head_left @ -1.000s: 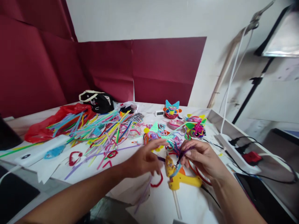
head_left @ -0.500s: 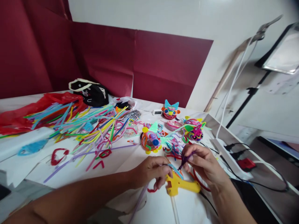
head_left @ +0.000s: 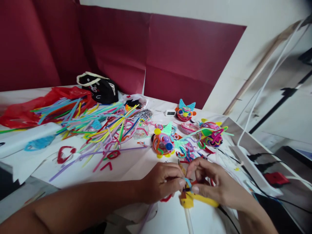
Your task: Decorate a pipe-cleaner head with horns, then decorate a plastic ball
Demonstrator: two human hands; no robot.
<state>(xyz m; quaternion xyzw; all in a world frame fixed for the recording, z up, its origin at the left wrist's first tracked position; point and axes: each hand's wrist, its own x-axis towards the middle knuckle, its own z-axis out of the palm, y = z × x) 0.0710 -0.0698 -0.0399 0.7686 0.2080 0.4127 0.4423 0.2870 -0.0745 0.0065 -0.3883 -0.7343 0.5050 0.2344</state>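
Observation:
My left hand (head_left: pixel 164 182) is closed, its thumb and fingers pinching a short light blue pipe cleaner (head_left: pixel 187 182). From the other side, my right hand (head_left: pixel 214 183) has its thumb and forefinger on the same piece, which curves between the two hands. A small dark purple bit shows just under it, partly hidden by the fingers. Right below my hands lies a yellow hot glue gun (head_left: pixel 206 199) with a clear glue stick (head_left: pixel 188 221) poking out. A red pipe cleaner loop (head_left: pixel 166 198) is beside my left fingertips.
Beyond my hands stand several pipe cleaner animal figures, including an orange-faced one (head_left: pixel 162 143) and one with blue ears (head_left: pixel 185 110). Loose pipe cleaners (head_left: pixel 107 126) and a red plastic bag (head_left: pixel 48 100) spread leftward. A white power strip (head_left: pixel 255 169) with cords lies right.
My right hand has come in to the left and now meets my left hand at the light blue pipe cleaner. The purple piece it held is mostly out of sight. The view has shifted.

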